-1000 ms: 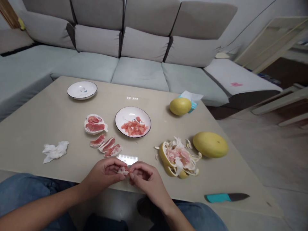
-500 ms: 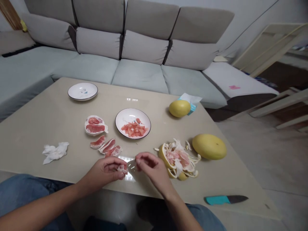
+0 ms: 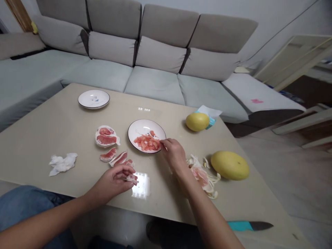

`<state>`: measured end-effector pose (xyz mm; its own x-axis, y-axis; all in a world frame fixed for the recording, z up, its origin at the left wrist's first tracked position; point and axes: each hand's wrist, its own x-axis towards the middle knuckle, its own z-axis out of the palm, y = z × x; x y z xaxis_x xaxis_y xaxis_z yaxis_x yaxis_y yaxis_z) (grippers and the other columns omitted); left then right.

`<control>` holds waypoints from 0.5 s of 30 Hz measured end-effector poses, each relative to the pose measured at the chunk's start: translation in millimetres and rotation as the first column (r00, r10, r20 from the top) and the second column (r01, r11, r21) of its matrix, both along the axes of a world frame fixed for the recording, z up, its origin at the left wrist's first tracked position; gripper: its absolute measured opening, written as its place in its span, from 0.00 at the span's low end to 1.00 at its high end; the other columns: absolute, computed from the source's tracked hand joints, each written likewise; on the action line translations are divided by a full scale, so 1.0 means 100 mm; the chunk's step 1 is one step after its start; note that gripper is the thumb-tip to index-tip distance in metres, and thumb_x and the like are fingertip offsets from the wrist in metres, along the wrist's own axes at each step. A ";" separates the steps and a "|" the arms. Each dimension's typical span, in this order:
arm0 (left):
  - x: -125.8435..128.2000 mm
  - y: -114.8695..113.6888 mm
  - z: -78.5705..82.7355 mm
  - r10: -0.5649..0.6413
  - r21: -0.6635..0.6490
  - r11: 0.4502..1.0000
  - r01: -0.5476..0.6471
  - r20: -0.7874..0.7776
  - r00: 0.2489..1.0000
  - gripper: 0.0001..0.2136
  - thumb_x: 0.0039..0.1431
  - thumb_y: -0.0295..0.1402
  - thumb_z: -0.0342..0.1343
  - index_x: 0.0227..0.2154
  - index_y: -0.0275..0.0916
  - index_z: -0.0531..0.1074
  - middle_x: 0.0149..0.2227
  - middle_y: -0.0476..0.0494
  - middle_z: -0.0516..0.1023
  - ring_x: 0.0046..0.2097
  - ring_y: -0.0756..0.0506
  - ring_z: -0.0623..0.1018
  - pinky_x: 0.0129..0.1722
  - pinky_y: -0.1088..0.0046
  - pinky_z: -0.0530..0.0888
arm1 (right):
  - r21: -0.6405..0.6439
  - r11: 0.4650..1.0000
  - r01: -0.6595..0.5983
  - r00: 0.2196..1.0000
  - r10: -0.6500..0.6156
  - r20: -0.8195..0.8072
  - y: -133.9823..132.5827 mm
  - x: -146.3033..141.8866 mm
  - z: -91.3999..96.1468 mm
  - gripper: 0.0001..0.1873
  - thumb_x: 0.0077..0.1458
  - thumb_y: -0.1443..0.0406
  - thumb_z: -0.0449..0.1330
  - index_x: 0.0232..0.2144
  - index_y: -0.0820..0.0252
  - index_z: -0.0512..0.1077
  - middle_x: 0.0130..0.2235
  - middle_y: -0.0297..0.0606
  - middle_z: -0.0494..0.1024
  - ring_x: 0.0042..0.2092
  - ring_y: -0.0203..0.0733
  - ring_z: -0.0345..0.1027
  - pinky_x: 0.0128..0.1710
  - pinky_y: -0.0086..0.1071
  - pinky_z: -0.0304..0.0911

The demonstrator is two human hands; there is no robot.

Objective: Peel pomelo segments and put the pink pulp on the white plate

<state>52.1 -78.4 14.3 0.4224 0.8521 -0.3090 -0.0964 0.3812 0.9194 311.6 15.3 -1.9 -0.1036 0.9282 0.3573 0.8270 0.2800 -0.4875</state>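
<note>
My left hand (image 3: 118,180) is closed on a small pomelo segment (image 3: 132,178) with white membrane on it, above the table's near side. At the right rim of the middle plate (image 3: 145,125), my right hand (image 3: 171,150) has its fingertips pinched together; what they hold, if anything, is hidden. Red pomelo pulp (image 3: 147,141) lies heaped on that plate. Several unpeeled segments (image 3: 118,159) rest just beyond my left hand, with a part-peeled pomelo (image 3: 106,136) behind them. My right forearm partly covers a pile of rind and membrane (image 3: 202,176).
Two whole yellow pomelos stand at the right, one (image 3: 229,165) nearer and one (image 3: 197,121) beside a tissue pack (image 3: 210,114). A knife (image 3: 250,226) with a turquoise handle lies near the front edge. Another plate (image 3: 93,99) and a crumpled tissue (image 3: 63,164) are at the left.
My right hand has moved forward from beside my left hand to the rim of the pulp plate. My left hand still holds the segment. The view has shifted slightly.
</note>
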 end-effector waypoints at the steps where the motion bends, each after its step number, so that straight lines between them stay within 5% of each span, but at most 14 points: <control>1: 0.00 0.01 0.00 0.010 -0.028 1.000 -0.009 0.036 0.999 0.11 0.51 0.31 0.65 0.37 0.40 0.72 0.37 0.47 0.79 0.43 0.47 0.79 0.44 0.72 0.73 | -0.004 1.000 -0.021 1.000 0.021 -0.021 -0.13 -0.04 0.07 0.10 0.57 0.68 0.55 0.33 0.61 0.77 0.34 0.44 0.78 0.36 0.44 0.69 0.38 0.34 0.62; 3: 0.01 0.01 -0.01 0.009 -0.087 0.996 0.000 0.094 0.996 0.10 0.51 0.31 0.65 0.35 0.38 0.71 0.35 0.46 0.80 0.41 0.47 0.79 0.44 0.72 0.73 | -0.030 0.995 -0.100 0.991 0.097 -0.088 -0.43 -0.16 0.21 0.08 0.59 0.66 0.56 0.34 0.59 0.76 0.34 0.39 0.79 0.34 0.39 0.70 0.35 0.30 0.65; 6: 0.03 0.01 -0.01 0.003 -0.116 0.993 0.013 0.138 0.990 0.12 0.52 0.32 0.65 0.38 0.37 0.72 0.33 0.46 0.80 0.37 0.48 0.79 0.41 0.72 0.73 | -0.094 0.919 -0.382 0.862 0.318 -0.395 -0.85 -0.34 0.36 0.06 0.58 0.66 0.59 0.37 0.57 0.76 0.35 0.37 0.78 0.35 0.37 0.71 0.36 0.29 0.67; 8: 0.04 -0.01 -0.01 0.007 -0.123 0.992 0.011 0.150 0.989 0.13 0.53 0.33 0.65 0.40 0.36 0.72 0.32 0.46 0.79 0.36 0.49 0.78 0.40 0.72 0.73 | -0.046 0.903 -0.427 0.813 0.361 -0.457 -1.03 -0.44 0.39 0.08 0.57 0.68 0.61 0.40 0.56 0.76 0.36 0.38 0.78 0.36 0.38 0.72 0.37 0.30 0.68; 15: 0.08 -0.05 0.00 0.002 -0.171 0.985 0.019 0.125 0.992 0.15 0.49 0.36 0.67 0.39 0.37 0.75 0.30 0.47 0.79 0.35 0.48 0.77 0.39 0.72 0.72 | 0.093 0.906 -0.413 0.856 0.421 -0.300 -1.17 -0.53 0.32 0.11 0.59 0.72 0.57 0.42 0.55 0.75 0.37 0.40 0.80 0.39 0.41 0.73 0.39 0.34 0.69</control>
